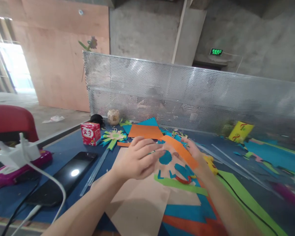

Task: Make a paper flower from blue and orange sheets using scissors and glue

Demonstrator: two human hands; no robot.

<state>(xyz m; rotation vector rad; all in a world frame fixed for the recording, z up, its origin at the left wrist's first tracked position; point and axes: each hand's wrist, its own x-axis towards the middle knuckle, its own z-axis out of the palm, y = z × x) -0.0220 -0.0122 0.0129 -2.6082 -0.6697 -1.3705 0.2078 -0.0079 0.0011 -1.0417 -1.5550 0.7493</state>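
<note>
My right hand (196, 156) grips an orange paper strip (180, 150) that slants across in front of its fingers, hiding part of them. Close to the strip's upper end, my left hand (140, 158) hovers over the papers, its fingers loosely bent and slightly apart; nothing clear shows in it. Beneath both hands lie a blue paper disc with a jagged edge (165, 158), small blue cut-outs and a green paper strip (182, 186). Some red-handled scissors (183, 180) seem to lie partly under the blue pieces. A large pale pink sheet (137, 203) spreads below my left hand.
Left of the sheets are a black phone (64, 178) on a cable, a power strip (19, 167), a red box (90, 133) and a layered paper flower (114, 136). A corded yellow tool (210, 164) lies by my right wrist. A perforated metal divider (137, 88) stands behind.
</note>
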